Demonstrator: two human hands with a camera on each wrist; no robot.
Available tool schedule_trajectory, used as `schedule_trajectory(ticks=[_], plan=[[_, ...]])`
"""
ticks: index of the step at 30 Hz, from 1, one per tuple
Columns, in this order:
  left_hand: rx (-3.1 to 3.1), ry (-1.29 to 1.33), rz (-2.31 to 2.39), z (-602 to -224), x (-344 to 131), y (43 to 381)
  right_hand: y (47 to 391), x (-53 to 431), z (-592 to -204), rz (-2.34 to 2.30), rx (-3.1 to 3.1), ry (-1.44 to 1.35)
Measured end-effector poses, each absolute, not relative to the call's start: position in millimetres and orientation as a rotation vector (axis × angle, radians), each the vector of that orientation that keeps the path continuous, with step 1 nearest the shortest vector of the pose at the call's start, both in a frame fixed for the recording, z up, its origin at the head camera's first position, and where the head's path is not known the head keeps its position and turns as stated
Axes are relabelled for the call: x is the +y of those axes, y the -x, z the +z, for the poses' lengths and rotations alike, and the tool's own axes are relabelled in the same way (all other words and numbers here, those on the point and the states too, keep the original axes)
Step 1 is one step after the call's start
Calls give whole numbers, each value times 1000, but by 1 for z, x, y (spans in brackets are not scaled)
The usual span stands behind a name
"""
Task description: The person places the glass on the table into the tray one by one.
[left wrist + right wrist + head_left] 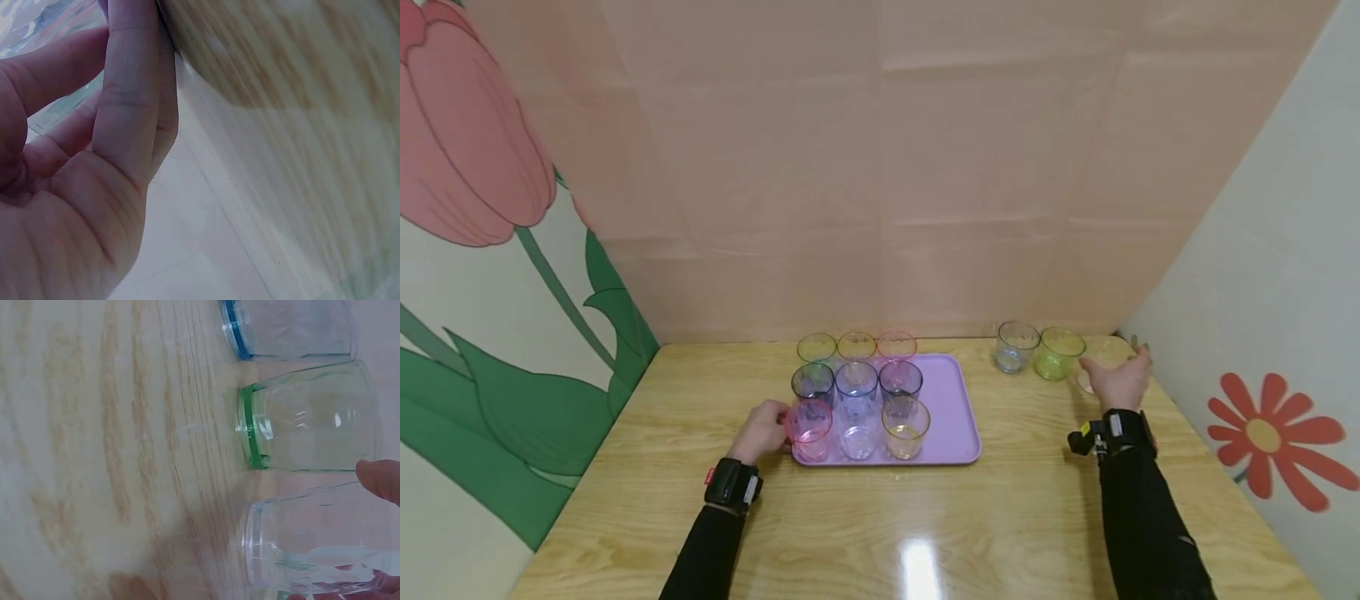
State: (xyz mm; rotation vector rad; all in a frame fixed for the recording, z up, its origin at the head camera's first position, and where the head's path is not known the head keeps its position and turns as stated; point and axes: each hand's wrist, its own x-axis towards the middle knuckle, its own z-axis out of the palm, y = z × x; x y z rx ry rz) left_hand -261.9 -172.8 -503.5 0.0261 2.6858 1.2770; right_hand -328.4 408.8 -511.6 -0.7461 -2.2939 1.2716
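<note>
At the right end of the table my right hand (1122,385) holds a clear drinking glass (312,544) that stands upright. In the right wrist view the thumb is by its rim and the fingers show on its far side. Beside it stand a green glass (1059,354) and a bluish glass (1015,348). My left hand (763,432) grips the left edge of a purple tray (951,417), next to a pink glass (809,432). In the left wrist view only a sliver of the tray shows above the fingers (128,81).
Several glasses stand in rows on the left and middle of the tray, among them a yellowish glass (906,429) at the front and a red-rimmed glass (897,346) at the back. A covered wall (880,208) rises behind the wooden table (1000,533); painted walls flank it.
</note>
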Motion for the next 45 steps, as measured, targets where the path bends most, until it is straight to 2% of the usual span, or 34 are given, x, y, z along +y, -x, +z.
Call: schedule_trajectory(ticks=[22,45], plan=[[2666,-9,1267,-502,-173,263,323,402,-508,1379,-2073,966],[2687,-23,1256,-500,-171,260,315,345,-476,1764,-1720,411]])
